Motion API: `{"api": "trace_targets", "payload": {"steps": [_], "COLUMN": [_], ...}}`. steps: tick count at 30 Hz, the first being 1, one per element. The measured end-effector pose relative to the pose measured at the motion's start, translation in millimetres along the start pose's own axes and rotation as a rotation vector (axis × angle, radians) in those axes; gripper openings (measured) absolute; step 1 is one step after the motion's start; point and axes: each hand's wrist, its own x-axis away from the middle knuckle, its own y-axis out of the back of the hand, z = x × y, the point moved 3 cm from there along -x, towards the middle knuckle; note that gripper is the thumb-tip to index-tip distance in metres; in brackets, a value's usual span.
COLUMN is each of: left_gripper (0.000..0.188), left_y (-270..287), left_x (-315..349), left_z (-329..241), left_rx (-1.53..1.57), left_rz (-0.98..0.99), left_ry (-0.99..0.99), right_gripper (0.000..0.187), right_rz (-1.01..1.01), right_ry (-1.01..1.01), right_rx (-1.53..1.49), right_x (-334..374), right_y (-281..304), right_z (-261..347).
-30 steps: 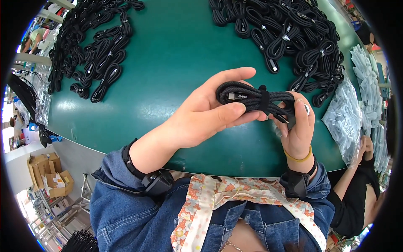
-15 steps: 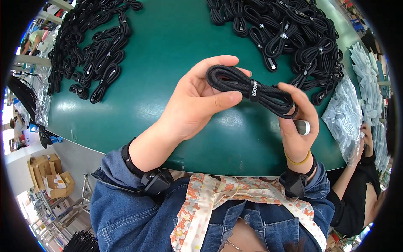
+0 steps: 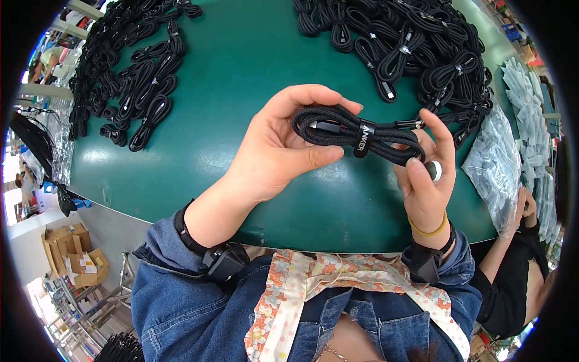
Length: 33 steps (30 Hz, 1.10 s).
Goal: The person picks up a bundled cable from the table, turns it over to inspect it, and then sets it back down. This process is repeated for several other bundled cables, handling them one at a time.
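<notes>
A coiled black braided cable (image 3: 386, 145), bound at its middle by a black strap (image 3: 363, 139) with white print, hangs over the table between my hands. My left hand (image 3: 265, 142) is closed round its left loop, thumb in front and fingers behind. One connector shows inside that loop. At the right end my right hand (image 3: 425, 196) pinches the loop with the thumb, while its index finger points up beside another connector (image 3: 410, 124). A small round white-and-dark piece (image 3: 433, 171) sits in the right hand, partly hidden by the fingers.
Piles of strapped black cables lie on the green table (image 3: 241, 60) at the far left (image 3: 139, 78) and far right (image 3: 404, 48). Clear plastic bags (image 3: 497, 169) lie at the right, beside another person's hands (image 3: 523, 205). Cardboard boxes (image 3: 87, 265) stand below left.
The cable has turned slightly, so the connector in its left loop now shows. My right index finger has lifted and straightened beside the right connector. My left hand has hardly moved.
</notes>
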Motion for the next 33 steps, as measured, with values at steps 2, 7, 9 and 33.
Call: {"api": "trace_targets", "payload": {"steps": [2, 7, 9, 33], "left_gripper": [0.049, 0.042, 0.044, 0.028], "left_y": [1.5, 33.9, 62.9, 62.3], "left_x": [-0.2, -12.7, -17.0, -11.1], "left_z": [-1.6, -36.3, -57.3, -60.4], "left_rx": [-0.062, -0.602, -1.021, -0.849], "left_rz": [0.031, -0.075, -0.232, -0.393], "left_ry": [-0.009, -0.116, -0.152, -0.235], "right_gripper": [0.048, 0.03, 0.027, 0.049], "right_rz": [-0.025, 0.08, 0.156, 0.28], "right_ry": [-0.064, -0.242, -0.256, -0.221], "right_rx": [-0.017, 0.161, 0.269, -0.004], "right_x": [0.3, 2.3, 2.9, -1.2], "right_y": [-0.8, -1.0, -0.6, -1.8], "right_z": [1.7, -7.3, -12.5, -21.4]}}
